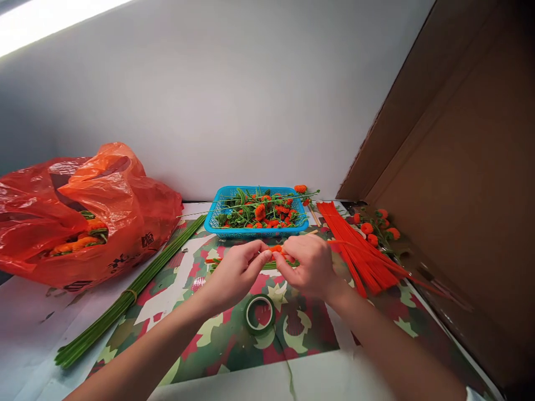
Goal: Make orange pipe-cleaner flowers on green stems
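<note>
In the middle of the head view my two hands meet over the table, fingers pinched together. Between the fingertips is an orange chenille stem (pixel 276 250), partly coiled. My left hand (pixel 244 267) is closed on one side of it, my right hand (pixel 307 264) on the other. A blurred orange length trails out to the right past my right hand. Behind the fingers lie green chenille stems (pixel 270 265), mostly covered. Nearer to me, a roll of green tape (pixel 259 314) rests on the patterned mat, its loose end running toward the front edge.
A blue basket (pixel 256 232) of orange flowers and green pieces stands behind. At left are a bundle of green stems (pixel 134 293) and an orange plastic bag (pixel 125 206). Orange stems (pixel 355 250) and finished flowers (pixel 376 225) lie right, beside a cardboard wall (pixel 455 145).
</note>
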### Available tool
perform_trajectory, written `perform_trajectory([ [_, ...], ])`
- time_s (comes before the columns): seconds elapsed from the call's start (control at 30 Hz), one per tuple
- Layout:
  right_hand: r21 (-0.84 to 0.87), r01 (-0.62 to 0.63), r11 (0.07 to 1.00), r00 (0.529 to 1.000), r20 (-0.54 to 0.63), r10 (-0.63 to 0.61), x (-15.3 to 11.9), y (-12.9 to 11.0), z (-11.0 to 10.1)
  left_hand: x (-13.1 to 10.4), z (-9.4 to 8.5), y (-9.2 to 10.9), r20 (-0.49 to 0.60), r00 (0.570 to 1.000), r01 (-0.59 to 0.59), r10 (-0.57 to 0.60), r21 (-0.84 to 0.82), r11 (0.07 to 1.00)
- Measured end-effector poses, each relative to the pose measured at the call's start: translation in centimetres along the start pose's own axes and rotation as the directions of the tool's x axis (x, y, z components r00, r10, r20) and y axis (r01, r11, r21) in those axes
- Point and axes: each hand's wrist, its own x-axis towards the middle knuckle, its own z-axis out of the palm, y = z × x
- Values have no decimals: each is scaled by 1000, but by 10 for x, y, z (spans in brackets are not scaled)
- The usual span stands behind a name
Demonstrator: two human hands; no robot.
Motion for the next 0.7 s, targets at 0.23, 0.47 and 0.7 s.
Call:
perform_trajectory([
  [0.23, 6, 1, 1000, 999, -37, 0, -2, 0, 3, -1, 1, 5, -1, 1000, 20, -20, -57, 998],
  [0.47, 102, -9, 995, 995, -99, 19, -2, -4, 1, 3, 5, -3, 87, 992, 120, -91, -452, 884],
  [0.7, 480, -106, 871, 993, 1, 120, -4, 1, -2, 4, -1, -7, 264, 964, 232, -41, -751, 618],
])
